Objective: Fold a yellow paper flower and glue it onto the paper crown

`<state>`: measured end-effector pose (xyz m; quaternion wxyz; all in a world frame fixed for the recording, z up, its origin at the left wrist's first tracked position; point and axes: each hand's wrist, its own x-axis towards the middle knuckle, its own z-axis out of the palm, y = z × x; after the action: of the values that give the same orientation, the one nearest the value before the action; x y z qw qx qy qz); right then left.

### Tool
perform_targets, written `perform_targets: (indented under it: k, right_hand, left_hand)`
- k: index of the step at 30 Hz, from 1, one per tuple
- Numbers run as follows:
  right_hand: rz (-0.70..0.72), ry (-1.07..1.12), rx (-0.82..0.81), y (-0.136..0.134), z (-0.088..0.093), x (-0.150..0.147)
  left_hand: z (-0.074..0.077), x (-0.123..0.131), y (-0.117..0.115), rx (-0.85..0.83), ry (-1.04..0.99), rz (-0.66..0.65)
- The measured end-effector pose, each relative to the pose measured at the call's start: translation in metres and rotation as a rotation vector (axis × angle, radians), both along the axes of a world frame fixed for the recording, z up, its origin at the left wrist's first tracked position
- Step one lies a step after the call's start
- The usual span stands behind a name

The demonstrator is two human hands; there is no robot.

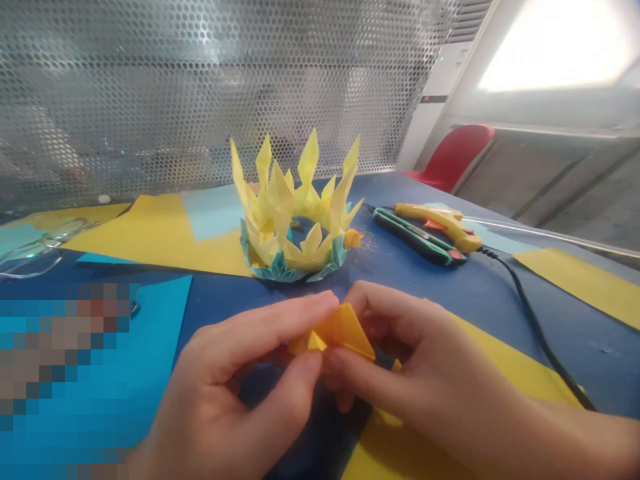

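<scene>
Both hands meet low in the middle of the view around a small folded piece of yellow-orange paper (345, 328). My left hand (240, 373) pinches its left side between thumb and forefinger. On the right side, my right hand (415, 360) grips it with the thumb in front and curled fingers behind. One flap stands up toward the right, and a small pointed fold shows between the thumbs. Just beyond my hands stands a paper crown (280, 200), with tall pale yellow points and a blue-green folded base.
Right of the crown lie a green-black utility knife (417, 237) and a yellow glue gun (445, 223) with a black cord (530, 313). Yellow sheets (150, 230), blue paper (160, 347) and glasses (40, 250) lie around. Behind are a perforated metal panel (175, 87) and a red chair (455, 157).
</scene>
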<state>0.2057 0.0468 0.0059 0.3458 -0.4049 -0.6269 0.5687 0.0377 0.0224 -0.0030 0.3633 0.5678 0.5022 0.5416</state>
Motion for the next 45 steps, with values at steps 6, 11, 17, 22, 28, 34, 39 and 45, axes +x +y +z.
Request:
perform_targets:
  k: [6,11,17,22,28,34,39,45]
  right_hand:
    - [-0.059,-0.154,0.249,-0.001,0.001,0.001]
    - [-0.076,-0.250,0.326,-0.003,-0.002,0.004]
    - [-0.151,-0.332,0.464,0.002,-0.009,0.008]
    - [-0.182,-0.307,0.877,0.006,-0.011,0.013]
    - [-0.109,-0.358,1.030,0.009,-0.006,0.014]
    - [-0.137,-0.350,0.978,0.010,-0.006,0.016]
    - [-0.071,-0.316,0.888,0.011,-0.009,0.013]
    - [0.000,-0.316,0.900,0.010,-0.008,0.013]
  left_hand:
    - [0.000,0.000,-0.001,0.039,-0.016,-0.043]
    - [0.000,0.003,-0.002,-0.126,-0.287,-0.115]
    - [-0.004,-0.004,0.003,-0.170,-0.213,-0.286]
    - [-0.002,-0.006,0.011,-0.339,-0.434,-0.343]
    - [-0.001,-0.008,0.017,-0.500,-0.609,-0.424]
    - [-0.002,-0.010,0.019,-0.513,-0.586,-0.417]
    - [-0.002,-0.012,0.017,-0.561,-0.565,-0.410]
    - [-0.005,-0.013,0.019,-0.558,-0.571,-0.429]
